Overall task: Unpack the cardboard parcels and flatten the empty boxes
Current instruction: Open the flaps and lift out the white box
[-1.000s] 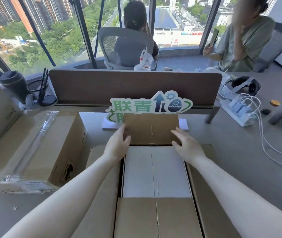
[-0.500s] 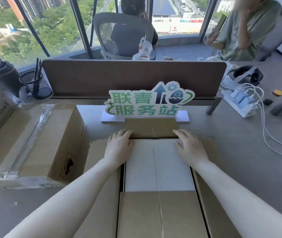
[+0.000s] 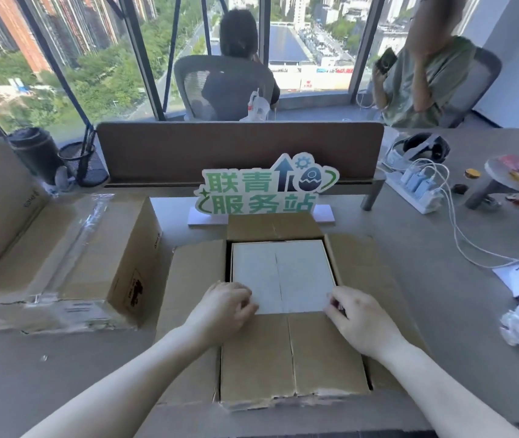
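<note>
Fingers (image 3: 245,300) of left hand (image 3: 220,311) curled at near-left corner of white inner box (image 3: 283,275); right hand (image 3: 362,320) fingers curled at near-right corner; grip itself not resolvable. White box: flat, matte, rectangular, centre seam, sunk in open corrugated cardboard parcel (image 3: 289,352), frame centre, flaps splayed on grey tabletop (image 3: 441,248). Taped parcel (image 3: 71,251) at left.

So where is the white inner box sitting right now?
In the head view, the white inner box sits centre frame inside the open cardboard parcel, just in front of the green sign, with the left hand and right hand at its near corners.
</note>
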The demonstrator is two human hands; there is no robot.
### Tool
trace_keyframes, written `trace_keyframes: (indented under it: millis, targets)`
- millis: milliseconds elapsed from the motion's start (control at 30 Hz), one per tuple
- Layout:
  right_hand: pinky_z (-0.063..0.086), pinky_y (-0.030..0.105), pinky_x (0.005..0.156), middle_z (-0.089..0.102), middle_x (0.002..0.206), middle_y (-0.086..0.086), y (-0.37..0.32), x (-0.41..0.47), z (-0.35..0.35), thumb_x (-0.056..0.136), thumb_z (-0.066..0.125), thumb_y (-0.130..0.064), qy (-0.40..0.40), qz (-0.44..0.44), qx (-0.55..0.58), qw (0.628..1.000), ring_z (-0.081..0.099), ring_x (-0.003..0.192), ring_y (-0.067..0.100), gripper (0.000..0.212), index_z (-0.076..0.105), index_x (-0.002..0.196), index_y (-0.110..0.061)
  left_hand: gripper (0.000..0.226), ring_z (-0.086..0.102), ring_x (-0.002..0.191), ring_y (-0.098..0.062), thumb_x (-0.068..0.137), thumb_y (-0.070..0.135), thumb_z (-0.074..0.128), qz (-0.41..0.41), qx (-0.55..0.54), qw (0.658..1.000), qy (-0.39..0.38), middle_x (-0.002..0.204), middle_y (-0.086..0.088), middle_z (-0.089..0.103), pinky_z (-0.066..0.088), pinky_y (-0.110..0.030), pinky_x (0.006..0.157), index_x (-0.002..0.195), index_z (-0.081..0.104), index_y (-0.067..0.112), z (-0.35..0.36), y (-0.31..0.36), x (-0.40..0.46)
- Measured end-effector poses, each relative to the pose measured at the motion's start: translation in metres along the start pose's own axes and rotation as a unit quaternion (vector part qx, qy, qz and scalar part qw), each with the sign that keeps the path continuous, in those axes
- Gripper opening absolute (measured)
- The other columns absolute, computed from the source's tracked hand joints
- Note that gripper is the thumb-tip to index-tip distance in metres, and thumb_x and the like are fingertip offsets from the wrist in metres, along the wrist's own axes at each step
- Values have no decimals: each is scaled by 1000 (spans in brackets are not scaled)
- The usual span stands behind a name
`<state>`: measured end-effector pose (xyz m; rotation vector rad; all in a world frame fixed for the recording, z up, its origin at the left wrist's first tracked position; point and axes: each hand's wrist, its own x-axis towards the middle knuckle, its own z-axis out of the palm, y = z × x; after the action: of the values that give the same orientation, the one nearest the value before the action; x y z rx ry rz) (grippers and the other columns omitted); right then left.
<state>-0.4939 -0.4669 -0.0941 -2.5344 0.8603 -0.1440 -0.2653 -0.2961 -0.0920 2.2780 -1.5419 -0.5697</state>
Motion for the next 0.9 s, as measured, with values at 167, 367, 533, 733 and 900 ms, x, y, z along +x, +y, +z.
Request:
trace_keyframes:
  millis: [167, 367, 533, 733, 900]
  targets:
    - [47, 30, 81, 73, 77, -11, -16, -18, -57, 100, 50, -44, -82, 56, 254, 962, 67, 83, 4, 47, 65, 65, -17, 26, 63, 104, -2, 94, 35, 61, -95, -216, 970, -58, 110, 13, 71, 46, -25, 94, 96, 76, 14, -50, 40, -42]
    - [40, 19, 95, 67, 110, -21, 1, -71, -60, 91, 60, -53, -288, -19, 153, 945, 58, 113, 3, 24, 69, 86, -32, 48, 32, 137, 3, 78, 35, 79, -138, -225, 942, -209, 151, 22, 35, 23, -29, 118, 122, 62, 39, -34, 65, -115]
    - [-6, 32, 121, -4, 164, -10, 19, -100, -8, 81, 60, -66, -205, -96, -74, 971, -15, 150, 12, 86, 15, 152, -45, 121, -20, 147, -9, 69, 59, 77, -165, 72, 981, -79, 157, 17, -18, -2, -36, 122, 153, -9, 40, 42, 56, -144]
    - [15, 42, 121, 22, 161, 17, 29, -111, 40, 74, 81, -46, -78, -96, -151, 981, -1, 150, 24, 95, 28, 152, -29, 97, 5, 152, -17, 89, 34, 66, -169, 106, 976, 86, 161, 8, -7, 15, -31, 118, 156, -3, 20, 96, 35, -142]
    - [3, 40, 119, 18, 162, 17, 20, -112, 44, 83, 63, -58, -42, -87, -169, 981, -3, 151, 27, 90, 15, 154, -29, 82, -2, 152, -15, 95, 46, 52, -130, 80, 983, 104, 160, 8, -7, 12, -31, 121, 157, 5, 19, 88, 45, -139]
